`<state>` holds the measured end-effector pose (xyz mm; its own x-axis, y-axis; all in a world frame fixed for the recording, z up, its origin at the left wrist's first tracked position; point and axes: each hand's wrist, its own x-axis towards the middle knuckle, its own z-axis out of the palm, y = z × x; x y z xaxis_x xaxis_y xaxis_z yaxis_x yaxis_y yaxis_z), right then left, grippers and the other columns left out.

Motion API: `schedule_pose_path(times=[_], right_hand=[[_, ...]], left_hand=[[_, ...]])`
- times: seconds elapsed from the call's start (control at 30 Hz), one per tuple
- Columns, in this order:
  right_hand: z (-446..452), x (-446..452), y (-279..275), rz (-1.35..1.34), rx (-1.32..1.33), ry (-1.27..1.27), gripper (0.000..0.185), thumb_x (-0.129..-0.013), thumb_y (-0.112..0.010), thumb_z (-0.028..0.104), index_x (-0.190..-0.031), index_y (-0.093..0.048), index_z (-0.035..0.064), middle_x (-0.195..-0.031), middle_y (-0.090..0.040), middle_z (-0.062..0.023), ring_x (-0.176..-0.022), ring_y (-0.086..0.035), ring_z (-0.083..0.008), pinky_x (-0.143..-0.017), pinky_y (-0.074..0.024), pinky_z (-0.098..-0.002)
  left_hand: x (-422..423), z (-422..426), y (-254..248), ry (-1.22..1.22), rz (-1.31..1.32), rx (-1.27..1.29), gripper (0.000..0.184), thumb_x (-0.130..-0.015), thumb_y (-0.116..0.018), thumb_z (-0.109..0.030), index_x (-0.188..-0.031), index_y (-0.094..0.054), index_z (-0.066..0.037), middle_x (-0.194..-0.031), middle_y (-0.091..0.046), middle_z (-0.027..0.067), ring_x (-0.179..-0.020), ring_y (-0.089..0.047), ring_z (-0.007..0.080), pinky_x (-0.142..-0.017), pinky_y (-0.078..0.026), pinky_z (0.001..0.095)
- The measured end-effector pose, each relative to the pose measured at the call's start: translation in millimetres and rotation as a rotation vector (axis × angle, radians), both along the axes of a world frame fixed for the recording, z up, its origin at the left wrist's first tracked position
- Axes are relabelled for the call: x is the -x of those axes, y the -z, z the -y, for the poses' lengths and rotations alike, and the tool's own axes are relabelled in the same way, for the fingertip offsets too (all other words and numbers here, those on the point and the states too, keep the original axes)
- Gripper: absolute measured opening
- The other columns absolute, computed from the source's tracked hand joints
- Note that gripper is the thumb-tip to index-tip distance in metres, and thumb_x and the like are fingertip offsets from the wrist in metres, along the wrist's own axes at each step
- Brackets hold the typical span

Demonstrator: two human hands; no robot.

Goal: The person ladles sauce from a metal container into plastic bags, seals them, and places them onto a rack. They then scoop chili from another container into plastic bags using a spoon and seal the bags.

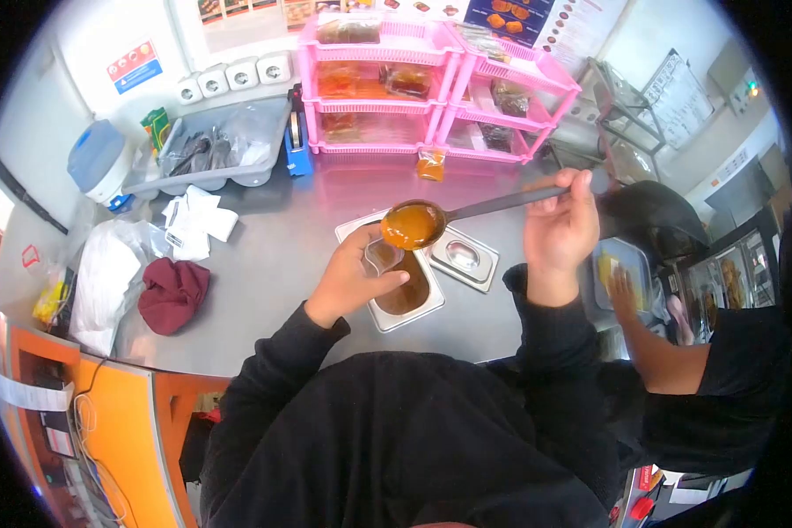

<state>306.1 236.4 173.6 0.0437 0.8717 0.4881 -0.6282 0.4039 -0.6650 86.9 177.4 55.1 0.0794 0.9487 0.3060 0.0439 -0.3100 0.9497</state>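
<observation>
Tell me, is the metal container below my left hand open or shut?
Open: a metal lid lies beside the metal container on the table, and brown contents show inside.

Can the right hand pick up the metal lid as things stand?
Probably not without putting something down: the metal lid lies close by and uncovered, but the right hand holds a ladle full of orange sauce.

Commercial kitchen indicated: grey stainless-steel counter [264, 295]; rectangular steel pan [414, 318] of brown sauce [402, 301] set on it; filled clear packets [339, 81] shelved in pink plastic racks [374, 149], far; blue food-picture poster [506, 18] mounted behind.
</observation>
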Motion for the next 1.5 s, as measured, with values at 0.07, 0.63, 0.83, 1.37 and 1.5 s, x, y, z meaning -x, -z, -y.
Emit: schedule_pose_path(times=[0.07, 0.63, 0.83, 1.37, 1.5], right_hand=[[5, 3, -4, 0.063, -0.068, 0.026, 0.033, -0.090, -0.044, 0.031, -0.077, -0.051, 0.0021, -0.056, -0.046, -0.0051, -0.054, -0.042, -0.0122, -0.057, -0.0368, -0.0267], [32, 16, -24, 0.335, -0.641, 0.104, 0.032, -0.089, -0.043, 0.029, -0.077, -0.050, 0.0000, -0.064, -0.047, -0.0098, -0.056, -0.039, -0.0159, -0.056, -0.0319, -0.0307], [39, 15, -33, 0.415, -0.875, 0.110, 0.034, -0.088, -0.045, 0.033, -0.074, -0.052, 0.0024, -0.063, -0.050, -0.0082, -0.055, -0.043, -0.0193, -0.055, -0.0355, -0.0334], [51, 8, -35, 0.431, -0.981, 0.216, 0.035, -0.088, -0.046, 0.034, -0.074, -0.052, 0.0030, -0.056, -0.048, -0.0072, -0.052, -0.043, -0.0205, -0.052, -0.0387, -0.0347], [44, 13, -26, 0.278, -0.775, 0.264, 0.033, -0.090, -0.041, 0.031, -0.076, -0.049, 0.0026, -0.058, -0.045, -0.0067, -0.056, -0.041, -0.0195, -0.057, -0.0362, -0.0341]], left_hand=[[-3, 0, -4, 0.034, 0.056, 0.007, 0.058, -0.065, -0.070, -0.020, -0.113, -0.045, 0.002, -0.106, -0.052, 0.0112, -0.100, -0.049, 0.0199, -0.089, -0.037, 0.0296], [-3, 8, -21, 0.221, 0.256, 0.169, 0.047, -0.069, -0.066, -0.006, -0.111, -0.045, -0.002, -0.103, -0.048, 0.0035, -0.097, -0.046, 0.0141, -0.086, -0.038, 0.0301], [-3, 7, -25, 0.251, 0.268, 0.234, 0.045, -0.070, -0.064, -0.007, -0.110, -0.045, -0.001, -0.103, -0.050, 0.0052, -0.097, -0.047, 0.0151, -0.087, -0.037, 0.0303], [-4, 3, -36, 0.310, 0.304, 0.230, 0.045, -0.068, -0.063, -0.004, -0.110, -0.047, -0.002, -0.100, -0.051, 0.0062, -0.093, -0.049, 0.0159, -0.081, -0.041, 0.0289], [-4, -2, -30, 0.316, 0.299, 0.195, 0.045, -0.067, -0.062, -0.003, -0.110, -0.047, -0.002, -0.100, -0.051, 0.0056, -0.094, -0.050, 0.0161, -0.081, -0.041, 0.0290]])
